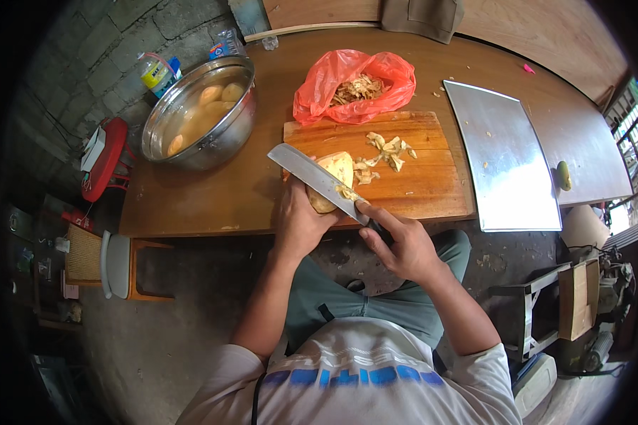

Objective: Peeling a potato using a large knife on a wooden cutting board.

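My left hand (301,215) holds a partly peeled, pale-yellow root vegetable (336,166) at the near left of the wooden cutting board (420,186). In my right hand (401,241) is a wide-bladed kitchen knife (311,172), gripped by its dark handle. Its blade lies slantwise across the vegetable, tip toward the upper left, and bits of peel cling to it near the handle. Loose peelings (391,149) are scattered on the board just right of the vegetable. The blade hides part of the vegetable and some left fingers.
A steel bowl (212,151) of cloudy water with several peeled pieces stands at left. Behind the board sits a red plastic bag (319,90) holding peelings. A shiny metal sheet (505,143) lies at right, overhanging the table's (202,212) front edge, beside a green fruit (564,176).
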